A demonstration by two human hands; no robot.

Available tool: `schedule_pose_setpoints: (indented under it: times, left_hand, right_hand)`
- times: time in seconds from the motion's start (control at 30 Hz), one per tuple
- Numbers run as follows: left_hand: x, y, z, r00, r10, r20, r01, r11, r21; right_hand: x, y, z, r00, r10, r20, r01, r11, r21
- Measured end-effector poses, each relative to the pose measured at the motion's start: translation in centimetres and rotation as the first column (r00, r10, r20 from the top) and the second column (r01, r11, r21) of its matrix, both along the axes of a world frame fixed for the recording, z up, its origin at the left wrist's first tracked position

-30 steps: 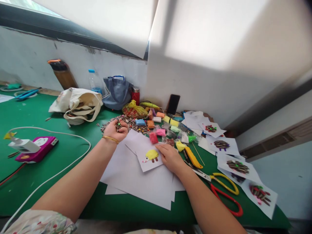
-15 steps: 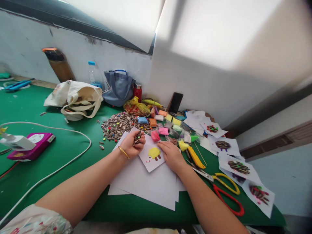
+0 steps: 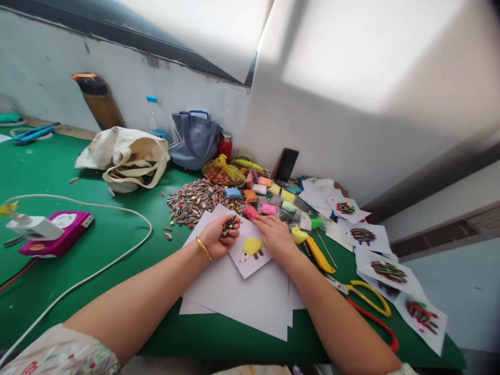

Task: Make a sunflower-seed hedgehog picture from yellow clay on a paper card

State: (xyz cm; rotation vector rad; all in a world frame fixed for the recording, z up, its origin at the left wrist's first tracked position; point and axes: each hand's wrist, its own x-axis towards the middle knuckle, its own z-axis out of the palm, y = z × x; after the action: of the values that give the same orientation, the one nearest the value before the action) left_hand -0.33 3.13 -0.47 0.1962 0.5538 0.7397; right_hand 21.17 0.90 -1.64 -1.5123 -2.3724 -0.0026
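My left hand (image 3: 219,237) is curled palm up around a small heap of sunflower seeds (image 3: 229,227). It rests over the upper left of a small white card (image 3: 247,268). A yellow clay hedgehog (image 3: 252,246) with brown legs lies on that card. My right hand (image 3: 278,240) lies with its fingers stretched out, over the card's upper right edge. Its fingertips are close to a red clay packet (image 3: 250,212); whether they touch it I cannot tell. Beyond my left hand spreads a large pile of sunflower seeds (image 3: 191,200) dotted with coloured balls. White paper sheets (image 3: 242,304) lie under the card.
Right of my forearm are scissors (image 3: 369,297) and a yellow cutter knife (image 3: 320,255). Finished seed hedgehog cards (image 3: 390,272) line the right edge. Clay packets (image 3: 269,209) sit beyond my right hand. A white cable (image 3: 105,268) and a canvas bag (image 3: 133,151) occupy the left.
My right hand has slid a little farther up, toward the red clay packet. My left hand still holds the seeds. The whole view has shifted slightly.
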Motion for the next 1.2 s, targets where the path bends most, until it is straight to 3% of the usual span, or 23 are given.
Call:
schedule_pose_setpoints:
  times: [0.1,0.2,0.4,0.53,0.63,0.7,0.97,1.1,1.2]
  left_hand:
    - [0.0,-0.2,0.1,1.000,-0.021,-0.012,0.021,1.000,0.019]
    - [0.1,-0.4,0.2,0.997,-0.077,0.000,0.077,0.996,0.052]
    - [0.3,-1.2,0.6,0.991,-0.112,-0.080,0.121,0.986,0.116]
    - [0.5,-1.4,0.7,0.984,-0.074,-0.161,0.101,0.981,0.167]
    - [0.5,-1.3,0.7,0.982,-0.077,-0.174,0.106,0.981,0.165]
    - [0.5,-1.2,0.7,0.978,-0.073,-0.194,0.104,0.983,0.153]
    - [0.9,-0.7,0.2,0.965,0.014,-0.263,0.043,0.977,0.211]
    - [0.9,-0.4,0.1,0.962,0.085,-0.261,-0.019,0.969,0.247]
    - [0.7,-0.4,0.2,0.966,0.128,-0.225,-0.069,0.965,0.255]
  right_hand:
    - [-0.6,0.4,0.9,0.995,-0.019,-0.095,0.022,0.999,0.034]
    - [-1.7,0.5,2.2,0.957,0.051,-0.286,-0.044,0.999,0.032]
    - [-4.0,1.2,3.3,0.830,0.043,-0.557,-0.169,0.970,-0.177]
    - [-4.9,1.6,3.1,0.653,-0.141,-0.744,-0.208,0.911,-0.355]
    - [-4.9,1.7,2.8,0.468,-0.225,-0.854,-0.226,0.904,-0.362]
    - [-4.5,1.8,2.5,0.401,-0.252,-0.881,-0.203,0.913,-0.354]
    - [-1.2,1.0,-0.9,0.445,-0.402,-0.800,-0.156,0.845,-0.511]
    - [-0.4,0.5,-2.3,0.427,-0.380,-0.821,-0.145,0.867,-0.476]
    - [-0.1,0.4,-3.1,0.434,-0.371,-0.821,-0.049,0.900,-0.433]
